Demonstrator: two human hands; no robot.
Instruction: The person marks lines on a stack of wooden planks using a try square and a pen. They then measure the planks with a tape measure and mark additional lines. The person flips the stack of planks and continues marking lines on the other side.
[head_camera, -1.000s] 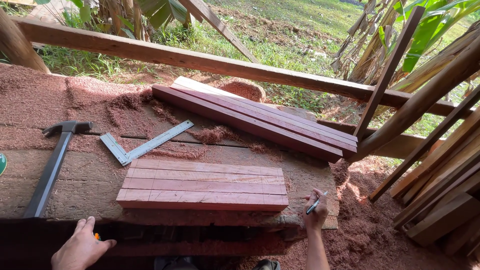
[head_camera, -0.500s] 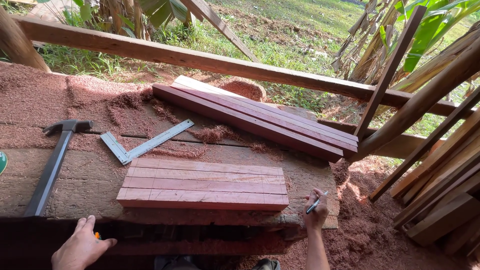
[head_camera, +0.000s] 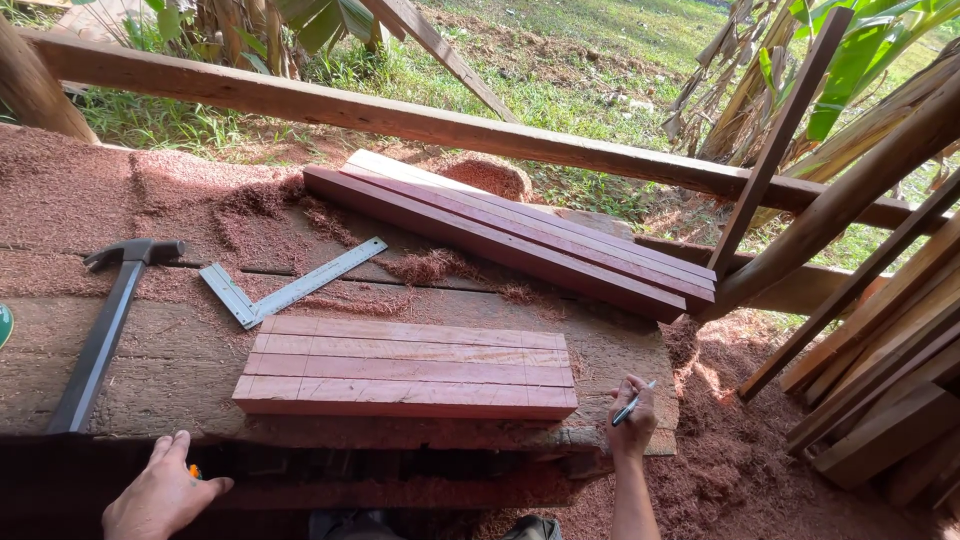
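From the head camera, the right hand (head_camera: 632, 422) rests on the near right corner of the rough wooden workbench (head_camera: 150, 380), its fingers curled closed around a pen (head_camera: 633, 405) whose tip points up and to the right. Just to its left lies a row of four short reddish wood blocks (head_camera: 405, 368) set side by side, long edges touching — the hand is just beside their right ends. The left hand (head_camera: 162, 494) lies palm down at the bench's front edge, fingers loosely spread, with something small and orange (head_camera: 193, 471) showing at its fingertips; I cannot tell whether it grips it. A hammer (head_camera: 108, 325) and a steel try square (head_camera: 290, 292) lie further back on the left, long reddish planks (head_camera: 520, 245) beyond — sawdust (head_camera: 100, 190) around them.
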